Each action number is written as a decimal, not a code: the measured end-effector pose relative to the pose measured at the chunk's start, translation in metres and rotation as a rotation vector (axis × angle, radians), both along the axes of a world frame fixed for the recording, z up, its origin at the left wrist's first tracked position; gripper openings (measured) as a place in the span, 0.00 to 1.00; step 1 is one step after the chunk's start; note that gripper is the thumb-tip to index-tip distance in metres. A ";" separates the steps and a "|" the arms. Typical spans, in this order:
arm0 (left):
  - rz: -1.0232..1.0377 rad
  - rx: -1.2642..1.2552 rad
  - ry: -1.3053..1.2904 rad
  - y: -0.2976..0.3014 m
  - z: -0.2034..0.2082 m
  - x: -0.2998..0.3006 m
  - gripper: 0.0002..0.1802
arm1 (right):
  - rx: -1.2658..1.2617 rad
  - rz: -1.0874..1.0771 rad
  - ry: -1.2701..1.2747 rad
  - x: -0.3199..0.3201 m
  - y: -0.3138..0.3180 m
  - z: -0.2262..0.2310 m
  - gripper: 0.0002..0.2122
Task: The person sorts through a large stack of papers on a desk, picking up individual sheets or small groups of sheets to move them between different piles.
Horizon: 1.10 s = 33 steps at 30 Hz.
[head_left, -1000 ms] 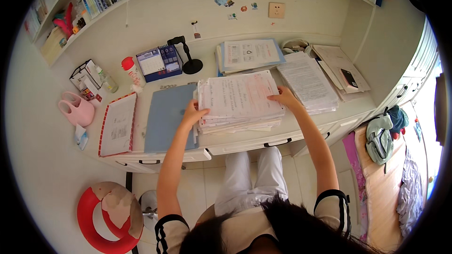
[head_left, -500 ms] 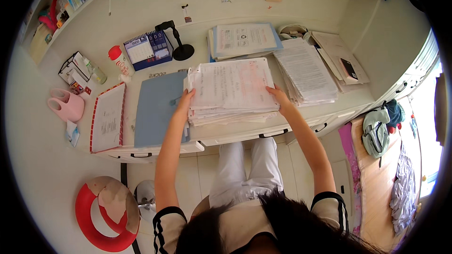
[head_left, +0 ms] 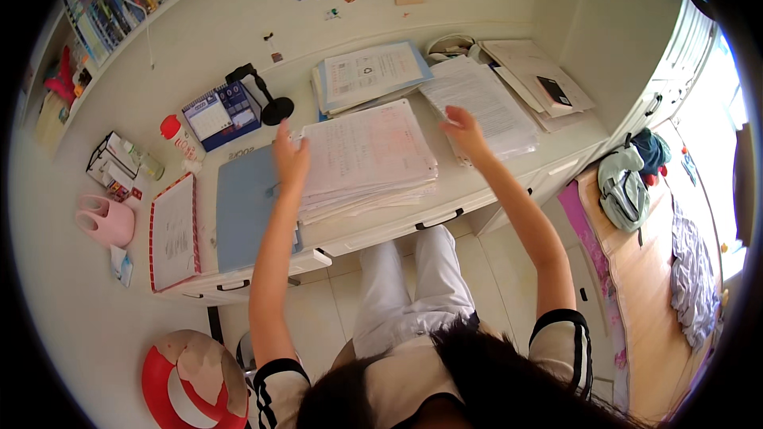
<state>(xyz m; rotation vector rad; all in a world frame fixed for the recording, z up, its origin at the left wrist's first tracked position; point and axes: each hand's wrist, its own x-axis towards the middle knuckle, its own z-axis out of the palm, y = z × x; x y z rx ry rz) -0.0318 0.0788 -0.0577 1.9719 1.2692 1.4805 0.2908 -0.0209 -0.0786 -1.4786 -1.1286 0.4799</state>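
A thick stack of printed papers lies in front of me on the white desk, its lower sheets uneven along the near edge. My left hand is at the stack's left edge, fingers raised and apart, holding nothing; whether it touches the sheets I cannot tell. Off the right side, my right hand hovers with loosely bent fingers, empty, in front of a second paper stack. A blue-grey folder lies flat to the left, partly behind my left forearm.
Behind are more papers with a blue folder, a black lamp, a desk calendar and a red-capped bottle. A red-edged box lid lies left, by a pink holder. Envelopes lie far right.
Both hands have let go of the middle paper stack and moved slightly up and away from its sides. The whole view has shifted and turned a little.
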 end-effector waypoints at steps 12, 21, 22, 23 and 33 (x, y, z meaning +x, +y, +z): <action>-0.401 -0.970 -0.383 -0.024 -0.049 0.254 0.30 | -0.212 -0.459 -0.633 0.149 -0.061 -0.010 0.28; -0.607 -1.026 -0.458 -0.023 -0.025 0.267 0.11 | -0.304 -0.233 0.040 0.188 -0.059 -0.002 0.20; -0.575 -0.991 -0.402 -0.023 -0.024 0.267 0.10 | -0.309 -0.233 0.044 0.188 -0.058 -0.001 0.20; -0.572 -0.999 -0.399 -0.025 -0.024 0.267 0.10 | -0.301 -0.230 0.017 0.186 -0.058 0.001 0.20; -0.706 -1.102 -0.575 -0.045 -0.011 0.280 0.17 | -0.086 -0.213 0.559 0.170 -0.068 -0.014 0.22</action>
